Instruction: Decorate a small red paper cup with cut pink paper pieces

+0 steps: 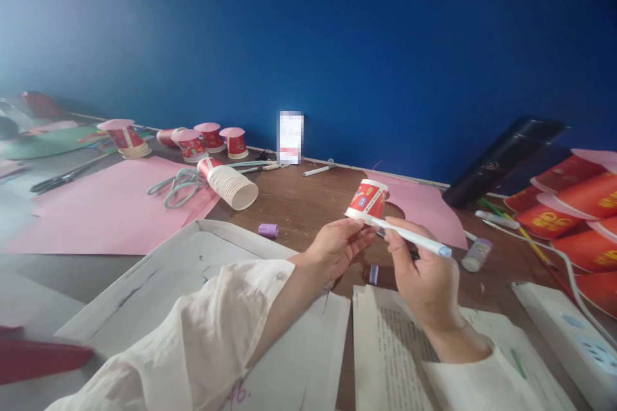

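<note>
My left hand [340, 247] pinches the rim of a red and white paper cup [367, 198], which is upside down above the brown table. In my right hand [424, 276] is a white marker [414, 237] with a light blue end, its tip pointing left at the cup's rim. Whether the tip touches the cup I cannot tell. A small blue marker cap [374, 274] lies on the table below my hands. To the left, a purple cap [268, 230] rests near the edge of the white sheets.
A stack of paper cups [234, 186] lies by a coiled cord [180, 186] on pink paper [110, 212]. Several cups with pink discs [211, 136] stand along the blue wall. Printed pages [385, 347], a power strip [569, 327], a glue stick [477, 254] and a black cylinder [501, 157] are right.
</note>
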Demonstrator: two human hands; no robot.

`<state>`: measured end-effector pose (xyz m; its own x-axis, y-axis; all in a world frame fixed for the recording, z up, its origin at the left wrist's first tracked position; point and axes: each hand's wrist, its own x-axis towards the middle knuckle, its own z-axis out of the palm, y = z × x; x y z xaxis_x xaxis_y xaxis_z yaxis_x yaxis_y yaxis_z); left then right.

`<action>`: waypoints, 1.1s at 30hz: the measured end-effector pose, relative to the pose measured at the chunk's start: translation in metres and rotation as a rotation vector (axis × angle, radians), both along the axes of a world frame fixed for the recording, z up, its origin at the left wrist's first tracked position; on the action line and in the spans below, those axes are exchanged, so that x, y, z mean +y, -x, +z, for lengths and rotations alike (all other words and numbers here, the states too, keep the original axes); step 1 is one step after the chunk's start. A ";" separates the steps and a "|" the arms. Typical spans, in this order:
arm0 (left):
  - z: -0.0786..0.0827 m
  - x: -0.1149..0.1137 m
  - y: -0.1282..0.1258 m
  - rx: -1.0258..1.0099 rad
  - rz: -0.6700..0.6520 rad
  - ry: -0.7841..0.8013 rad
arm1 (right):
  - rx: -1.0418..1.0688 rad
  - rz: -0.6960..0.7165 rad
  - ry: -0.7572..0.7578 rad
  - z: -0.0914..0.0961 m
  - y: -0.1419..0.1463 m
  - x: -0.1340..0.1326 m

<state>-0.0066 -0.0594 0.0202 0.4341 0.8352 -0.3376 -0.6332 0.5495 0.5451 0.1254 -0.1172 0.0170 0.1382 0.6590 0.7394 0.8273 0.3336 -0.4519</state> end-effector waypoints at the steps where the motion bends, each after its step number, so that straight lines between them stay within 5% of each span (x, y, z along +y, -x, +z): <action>1: 0.000 0.000 0.000 0.001 -0.003 -0.005 | -0.008 -0.002 -0.007 0.000 -0.001 0.000; 33: -0.003 0.002 0.000 0.004 -0.042 -0.019 | -0.066 -0.005 -0.041 -0.001 -0.001 0.002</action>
